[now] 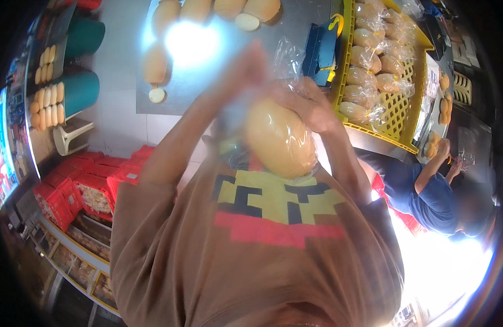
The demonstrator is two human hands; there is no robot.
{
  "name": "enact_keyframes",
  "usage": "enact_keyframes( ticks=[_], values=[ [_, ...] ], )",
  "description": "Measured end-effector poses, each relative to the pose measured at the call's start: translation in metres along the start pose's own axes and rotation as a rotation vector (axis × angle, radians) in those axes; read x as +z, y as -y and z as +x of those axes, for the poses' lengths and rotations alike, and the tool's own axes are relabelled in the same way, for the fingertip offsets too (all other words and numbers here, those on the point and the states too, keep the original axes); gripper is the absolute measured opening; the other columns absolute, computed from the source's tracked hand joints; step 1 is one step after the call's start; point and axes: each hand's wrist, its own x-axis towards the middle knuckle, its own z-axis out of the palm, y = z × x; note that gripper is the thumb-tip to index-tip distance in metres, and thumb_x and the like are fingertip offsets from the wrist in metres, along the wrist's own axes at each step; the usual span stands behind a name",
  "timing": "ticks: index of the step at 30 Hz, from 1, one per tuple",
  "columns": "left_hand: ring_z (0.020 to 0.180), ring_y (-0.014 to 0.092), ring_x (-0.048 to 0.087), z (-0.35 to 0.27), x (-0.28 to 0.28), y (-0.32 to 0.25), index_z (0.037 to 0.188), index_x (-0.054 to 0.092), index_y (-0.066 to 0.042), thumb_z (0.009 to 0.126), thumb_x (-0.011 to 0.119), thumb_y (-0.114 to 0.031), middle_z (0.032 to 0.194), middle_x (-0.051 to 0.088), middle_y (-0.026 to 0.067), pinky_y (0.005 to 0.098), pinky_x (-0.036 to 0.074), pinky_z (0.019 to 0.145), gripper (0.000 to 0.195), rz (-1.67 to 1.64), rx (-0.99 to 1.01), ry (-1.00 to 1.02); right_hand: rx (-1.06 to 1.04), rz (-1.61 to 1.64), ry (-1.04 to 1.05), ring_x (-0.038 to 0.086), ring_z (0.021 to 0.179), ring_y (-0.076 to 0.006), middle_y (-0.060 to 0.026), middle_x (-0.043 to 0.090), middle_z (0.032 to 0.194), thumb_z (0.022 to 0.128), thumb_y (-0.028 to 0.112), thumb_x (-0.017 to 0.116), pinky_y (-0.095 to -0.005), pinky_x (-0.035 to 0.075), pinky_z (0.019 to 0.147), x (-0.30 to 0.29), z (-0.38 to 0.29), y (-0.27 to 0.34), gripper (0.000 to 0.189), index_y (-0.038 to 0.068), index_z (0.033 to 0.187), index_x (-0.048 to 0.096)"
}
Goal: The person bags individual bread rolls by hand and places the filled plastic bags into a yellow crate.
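A bread loaf in a clear plastic bag (280, 139) hangs before my chest. My right hand (302, 100) is closed on the gathered neck of the bag, just above the loaf. The bag's loose end (287, 59) stands up beyond the fingers. To the left of it, my left hand (251, 65) is raised and blurred; whether it holds anything does not show. A blue bag-neck sealer with yellow parts (320, 53) stands on the metal table (243, 49), close beyond my right hand.
Unbagged loaves (196, 10) and a cut bread end (156, 95) lie on the table. A yellow crate (378, 128) of bagged loaves stands right. A co-worker in blue (429, 200) works farther right. Red crates (92, 180) are stacked at lower left.
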Motion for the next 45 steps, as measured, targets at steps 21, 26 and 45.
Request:
enact_keyframes(
  ticks=[21, 26, 45],
  values=[
    [0.114, 0.016, 0.056, -0.060, 0.042, -0.053, 0.134, 0.044, -0.004, 0.092, 0.064, -0.024, 0.124, 0.056, 0.0069, 0.0322, 0.048, 0.097, 0.050, 0.082, 0.010, 0.253, -0.559, -0.469, -0.189, 0.060, 0.076, -0.0315, -0.0172, 0.062, 0.079, 0.093, 0.022, 0.061, -0.0385, 0.047, 0.069, -0.004, 0.016, 0.042, 0.024, 0.000, 0.092, 0.069],
    [0.111, 0.015, 0.058, -0.059, 0.041, -0.038, 0.133, 0.046, -0.003, 0.094, 0.061, -0.024, 0.124, 0.057, 0.0069, 0.0310, 0.049, 0.094, 0.046, 0.063, 0.053, 0.174, -0.582, -0.406, -0.289, 0.059, 0.069, -0.0317, -0.0180, 0.063, 0.076, 0.092, 0.025, 0.065, -0.0392, 0.047, 0.064, 0.009, 0.017, 0.043, 0.027, -0.001, 0.089, 0.069],
    [0.079, 0.011, 0.065, -0.056, 0.067, -0.049, 0.096, 0.068, 0.000, 0.106, 0.040, -0.038, 0.087, 0.071, 0.0082, 0.0251, 0.052, 0.073, 0.048, 0.590, 0.543, -0.155, -0.231, 0.279, -0.448, 0.060, 0.088, -0.0166, -0.0104, 0.064, 0.102, 0.088, 0.018, 0.069, -0.0340, 0.051, 0.073, -0.029, 0.002, 0.000, 0.036, 0.000, 0.117, 0.060]
  ],
)
